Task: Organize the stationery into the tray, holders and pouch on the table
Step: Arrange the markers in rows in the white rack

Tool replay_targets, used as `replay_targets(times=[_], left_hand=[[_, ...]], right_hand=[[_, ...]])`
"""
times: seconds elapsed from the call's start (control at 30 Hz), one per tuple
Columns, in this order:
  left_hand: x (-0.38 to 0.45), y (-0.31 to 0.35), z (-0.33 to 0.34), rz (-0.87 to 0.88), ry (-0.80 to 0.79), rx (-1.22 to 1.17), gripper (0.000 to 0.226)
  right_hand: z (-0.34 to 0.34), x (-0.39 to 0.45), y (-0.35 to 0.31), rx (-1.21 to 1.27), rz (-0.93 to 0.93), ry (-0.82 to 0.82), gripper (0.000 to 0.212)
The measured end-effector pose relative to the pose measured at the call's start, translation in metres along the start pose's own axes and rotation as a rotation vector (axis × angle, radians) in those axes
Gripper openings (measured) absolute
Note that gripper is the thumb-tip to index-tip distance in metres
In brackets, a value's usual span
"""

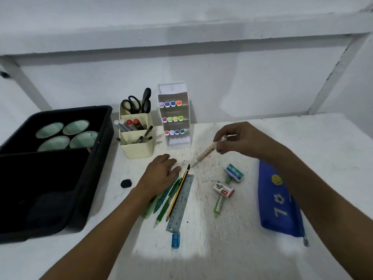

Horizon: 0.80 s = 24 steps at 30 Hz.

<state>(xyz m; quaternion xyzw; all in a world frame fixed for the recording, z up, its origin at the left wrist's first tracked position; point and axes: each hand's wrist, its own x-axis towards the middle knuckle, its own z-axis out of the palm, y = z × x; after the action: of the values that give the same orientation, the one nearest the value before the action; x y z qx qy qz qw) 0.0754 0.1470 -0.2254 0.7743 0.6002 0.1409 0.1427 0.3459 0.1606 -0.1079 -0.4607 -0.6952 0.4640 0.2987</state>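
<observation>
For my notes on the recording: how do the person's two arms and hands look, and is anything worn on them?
Both forearms are bare up to the picture's edge: no sleeves show. The left hand and the right hand carry no gloves, and I can see no watch, bracelet or ring. The fingers are uncovered. Nothing is marked on either arm.

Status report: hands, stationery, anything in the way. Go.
Right hand holding white pen above the table. Left hand flat on green pens, beside pencil and ruler. Blue pouch flat at right. Nothing blocking cream holder.
</observation>
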Motion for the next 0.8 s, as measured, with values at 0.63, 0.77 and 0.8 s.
replay_targets(times=[0.63, 0.77, 0.8], left_hand=[[-0.005, -0.018, 0.015, -0.005, 0.009, -0.083, 0.047], [-0.004, -0.019, 0.017, 0.0, 0.027, -0.083, 0.047], [-0.004, -0.019, 0.017, 0.0, 0.025, -0.082, 0.049]], right_hand=[[0.066, 0.036, 0.017, -0.244, -0.348, 0.489, 0.018], [0.073, 0.039, 0.015, -0.291, -0.393, 0.497, 0.018], [0.075, 0.041, 0.014, -0.311, -0.404, 0.501, 0.019]])
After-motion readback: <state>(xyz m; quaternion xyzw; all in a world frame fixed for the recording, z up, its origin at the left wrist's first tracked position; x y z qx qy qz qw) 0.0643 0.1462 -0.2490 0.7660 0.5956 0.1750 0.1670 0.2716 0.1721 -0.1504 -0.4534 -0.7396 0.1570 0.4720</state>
